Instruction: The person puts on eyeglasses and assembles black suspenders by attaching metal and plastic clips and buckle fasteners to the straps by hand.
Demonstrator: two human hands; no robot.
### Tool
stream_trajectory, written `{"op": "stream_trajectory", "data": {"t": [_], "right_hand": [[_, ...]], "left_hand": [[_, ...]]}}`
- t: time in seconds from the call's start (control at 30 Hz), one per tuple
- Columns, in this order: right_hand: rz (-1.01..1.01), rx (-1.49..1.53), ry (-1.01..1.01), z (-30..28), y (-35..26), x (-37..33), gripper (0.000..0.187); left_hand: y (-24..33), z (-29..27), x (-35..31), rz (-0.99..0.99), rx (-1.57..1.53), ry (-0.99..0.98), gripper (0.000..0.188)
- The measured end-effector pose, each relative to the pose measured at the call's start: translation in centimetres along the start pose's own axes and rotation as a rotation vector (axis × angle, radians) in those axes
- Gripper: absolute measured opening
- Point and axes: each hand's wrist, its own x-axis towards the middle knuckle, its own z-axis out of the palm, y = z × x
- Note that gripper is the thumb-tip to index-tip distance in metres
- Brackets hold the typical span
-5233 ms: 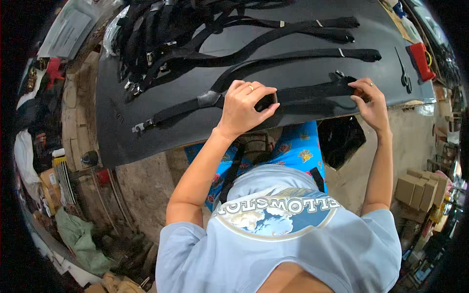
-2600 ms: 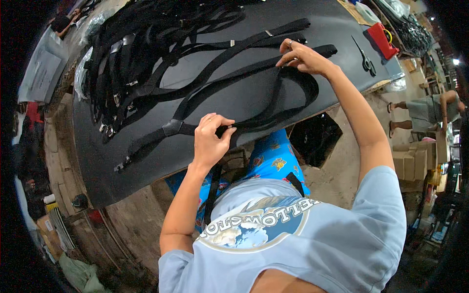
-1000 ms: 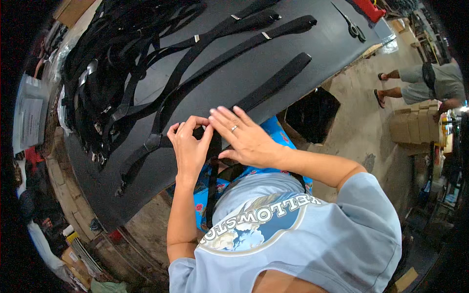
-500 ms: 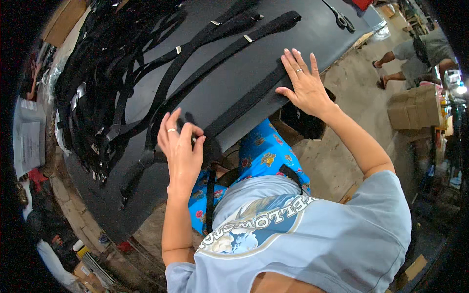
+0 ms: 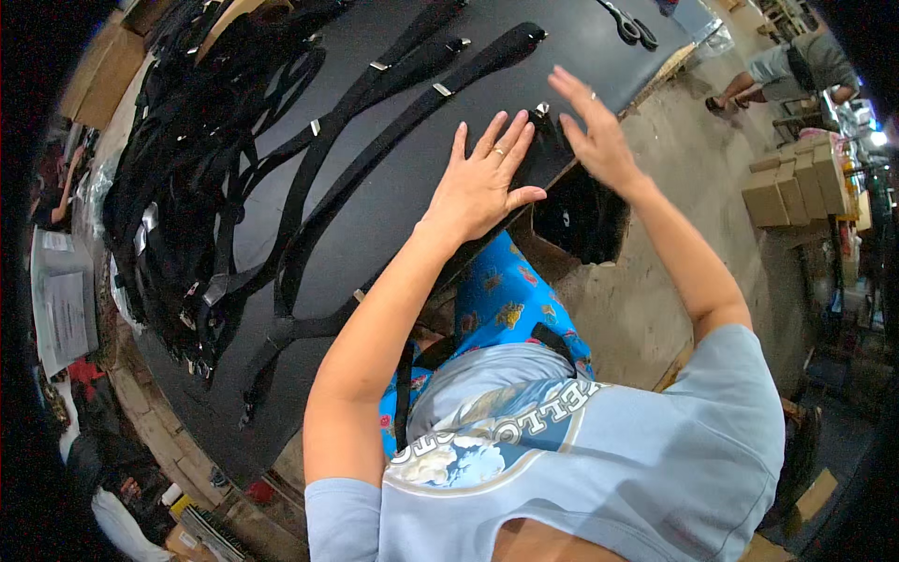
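Observation:
My left hand [image 5: 487, 180] lies flat near the table's right edge, fingers spread, pressing on a black elastic strap [image 5: 552, 145] that is mostly hidden beneath it and my forearm. A small metal clip [image 5: 541, 110] shows just beyond its fingertips. To the right, my right hand [image 5: 604, 140] is raised by the edge, fingers stretched out and slightly blurred, with nothing seen in it. Left of my hands, black suspenders [image 5: 375, 169] with metal adjusters run across the dark table [image 5: 403, 215], joining at a Y near the front.
A tangled heap of black suspenders [image 5: 178, 187] covers the table's left side. Scissors [image 5: 629, 26] lie at the far right corner. Cardboard boxes [image 5: 796, 187] are stacked on the right, and another person [image 5: 796, 70] is farther off. A dark bag-like thing [image 5: 581, 220] is below the edge.
My left hand has slid right and away from me along the strap and flattened out. My right hand has lifted off the strap's far end and shifted slightly right.

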Motion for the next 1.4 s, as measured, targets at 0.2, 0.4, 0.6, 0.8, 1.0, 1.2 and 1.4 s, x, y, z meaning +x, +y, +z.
{"op": "stream_trajectory", "data": {"t": [0.2,0.4,0.6,0.8,1.0,1.2,1.4], "right_hand": [[-0.227,-0.084,-0.314,-1.5,3.9,3.4,0.037],[-0.455,-0.207,-0.468,-2.3,3.5,4.7,0.017],[-0.448,-0.226,-0.396,-2.7,3.5,3.4,0.019],[-0.418,-0.161,-0.371,-2.3,3.6,3.6,0.034],[-0.283,-0.081,-0.44,-2.5,2.9,3.1,0.037],[-0.149,-0.055,-0.334,-2.5,0.2,5.1,0.037],[0.176,0.204,-0.054,6.9,-2.9,10.0,0.02]], "left_hand": [[0.3,-0.1,0.2,-0.009,0.042,-0.017,0.081],[0.2,-0.1,0.1,-0.049,0.012,-0.064,0.079],[0.3,0.0,0.2,-0.038,-0.001,-0.042,0.08],[0.0,0.4,-0.3,-0.029,-0.021,0.045,0.081],[0.2,0.4,-0.5,-0.029,-0.091,0.099,0.073],[-5.2,-4.6,-0.2,-0.17,-0.339,0.517,0.035],[-9.1,-2.5,1.6,-0.41,-0.04,0.435,0.046]]}}
